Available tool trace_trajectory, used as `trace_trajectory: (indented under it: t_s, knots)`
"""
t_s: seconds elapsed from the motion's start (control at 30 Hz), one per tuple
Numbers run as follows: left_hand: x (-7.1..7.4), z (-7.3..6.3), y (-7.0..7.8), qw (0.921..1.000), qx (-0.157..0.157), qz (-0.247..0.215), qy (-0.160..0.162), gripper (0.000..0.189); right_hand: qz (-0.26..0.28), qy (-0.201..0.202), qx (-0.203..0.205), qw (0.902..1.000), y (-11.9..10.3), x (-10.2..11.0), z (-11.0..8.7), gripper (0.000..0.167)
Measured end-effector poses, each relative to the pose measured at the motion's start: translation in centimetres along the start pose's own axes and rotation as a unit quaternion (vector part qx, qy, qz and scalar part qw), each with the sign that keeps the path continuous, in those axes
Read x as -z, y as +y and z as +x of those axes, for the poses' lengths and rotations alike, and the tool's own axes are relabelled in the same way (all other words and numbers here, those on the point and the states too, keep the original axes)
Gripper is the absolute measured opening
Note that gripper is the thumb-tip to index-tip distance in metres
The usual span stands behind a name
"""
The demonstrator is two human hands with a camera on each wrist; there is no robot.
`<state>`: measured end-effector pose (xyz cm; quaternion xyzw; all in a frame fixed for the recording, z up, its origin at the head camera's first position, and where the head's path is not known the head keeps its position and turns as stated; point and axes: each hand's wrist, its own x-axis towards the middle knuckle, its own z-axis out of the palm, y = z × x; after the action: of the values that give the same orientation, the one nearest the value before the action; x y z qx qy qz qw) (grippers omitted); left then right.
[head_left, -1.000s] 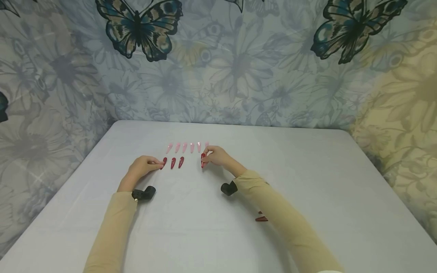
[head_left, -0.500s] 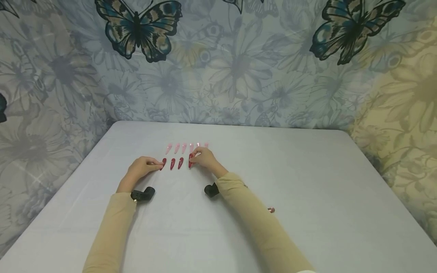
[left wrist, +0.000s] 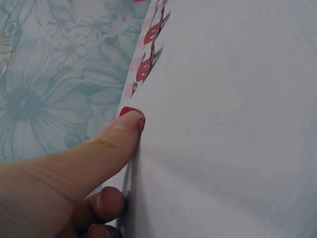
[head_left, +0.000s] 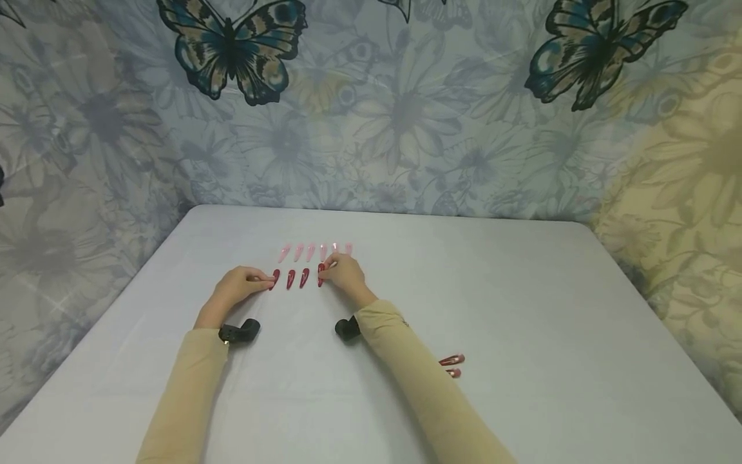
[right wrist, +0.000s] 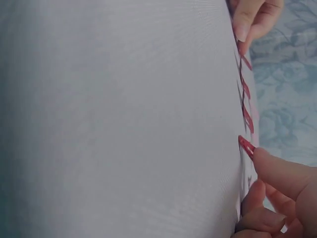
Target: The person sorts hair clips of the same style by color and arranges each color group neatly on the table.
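Observation:
Red snap hair clips stand in a row on the white table, below a row of pink hair clips [head_left: 311, 252]. My left hand [head_left: 236, 287] pinches the leftmost red hair clip [head_left: 275, 278]; in the left wrist view the thumb [left wrist: 99, 153] covers part of it. At the row's right end, my right hand [head_left: 346, 274] holds another red hair clip [head_left: 321, 275] between thumb and fingers. Its narrow tip [right wrist: 243, 142] shows in the right wrist view, low over or touching the table. Between the hands lie two more red clips [head_left: 304, 278], slightly tilted.
Two further red hair clips [head_left: 452, 359] lie to the right, partly hidden by the right sleeve [head_left: 423, 380]. A black wrist camera [head_left: 240, 331] sits on each wrist. Behind the white table [head_left: 522, 290] hangs a flowered cloth with butterflies [head_left: 232, 51].
My right hand has moved left with its red hair clip, up beside the others in the row. The clips by the right sleeve show more now. The left hand stays at the leftmost clip.

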<state>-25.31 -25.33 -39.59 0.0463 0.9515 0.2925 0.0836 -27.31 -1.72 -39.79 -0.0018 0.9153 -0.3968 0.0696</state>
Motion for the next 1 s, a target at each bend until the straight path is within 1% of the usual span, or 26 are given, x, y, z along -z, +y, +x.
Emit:
trace_trajectory:
  t_s: [0.2, 0.33, 0.43, 0.57, 0.8, 1.0]
  knots:
    - [-0.1, -0.1, -0.2, 1.0000, 0.003, -0.002, 0.001, 0.028, -0.041, -0.003, -0.004, 0.9991, -0.4, -0.1, -0.3, 0.022]
    - [-0.1, 0.0, -0.1, 1.0000, 0.006, -0.007, -0.001, 0.029, -0.057, 0.002, 0.000, 0.9984, -0.3, -0.1, -0.3, 0.021]
    - [0.0, 0.1, -0.1, 1.0000, 0.007, -0.003, -0.002, 0.029, -0.065, 0.006, 0.012, 0.9978, -0.2, -0.3, -0.3, 0.021]
    - [0.1, 0.1, -0.2, 1.0000, 0.007, 0.006, 0.002, 0.029, -0.072, 0.012, 0.026, 0.9970, -0.1, -0.8, -0.4, 0.021]
    - [0.0, 0.0, -0.2, 1.0000, 0.004, -0.002, -0.002, 0.029, -0.077, 0.031, 0.026, 0.9962, 0.1, -1.0, -0.5, 0.020]
    - [0.1, 0.1, -0.1, 1.0000, 0.008, -0.001, -0.004, 0.030, -0.062, 0.039, 0.042, 0.9964, 0.1, -0.8, -0.7, 0.020]
